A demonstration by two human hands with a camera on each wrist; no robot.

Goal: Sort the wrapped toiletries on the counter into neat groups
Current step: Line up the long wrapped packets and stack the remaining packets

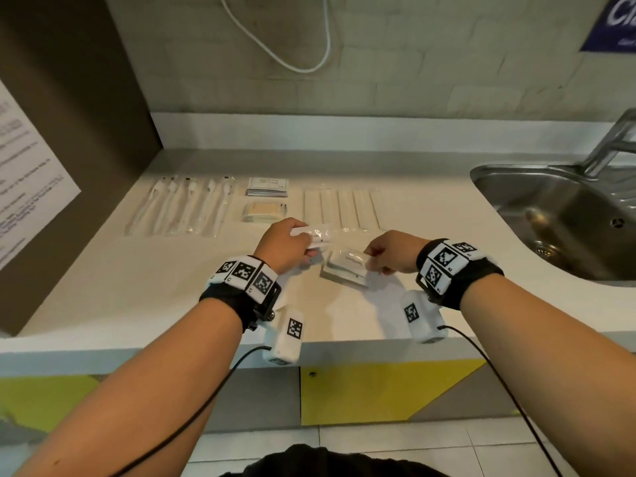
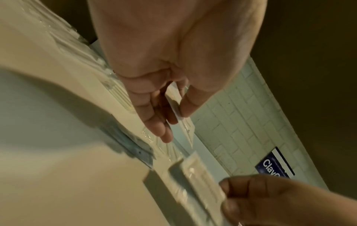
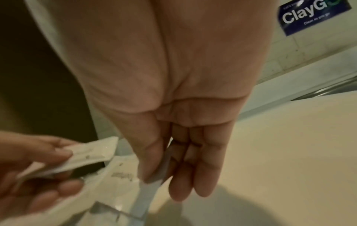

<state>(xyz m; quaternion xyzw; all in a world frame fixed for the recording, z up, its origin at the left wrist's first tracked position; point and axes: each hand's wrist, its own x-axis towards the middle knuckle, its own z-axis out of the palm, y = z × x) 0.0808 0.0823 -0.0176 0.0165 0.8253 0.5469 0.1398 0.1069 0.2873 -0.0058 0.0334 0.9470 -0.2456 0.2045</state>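
My left hand [image 1: 287, 244] holds a white wrapped toothbrush packet [image 1: 315, 234] lifted above the counter [image 1: 137, 294]; in the left wrist view thumb and fingers [image 2: 154, 116] pinch that packet [image 2: 176, 107]. My right hand [image 1: 390, 253] pinches the right end of another packet [image 1: 347, 265] that lies on a small stack [image 1: 340, 278] at the counter's middle. In the right wrist view the thumb [image 3: 148, 160] and fingers clamp the packet's edge [image 3: 154, 180]. Sorted rows lie behind: wrapped toothbrushes [image 1: 186, 206], flat sachets [image 1: 266, 186], a tan packet stack [image 1: 263, 211], long white sleeves [image 1: 340, 208].
A steel sink [image 1: 564, 215] with a tap [image 1: 609, 146] sits at the right. A brown panel [image 1: 69, 115] with a paper notice walls the left side. A white cable [image 1: 285, 46] hangs on the tiled wall. The counter's front edge [image 1: 172, 349] runs below my wrists.
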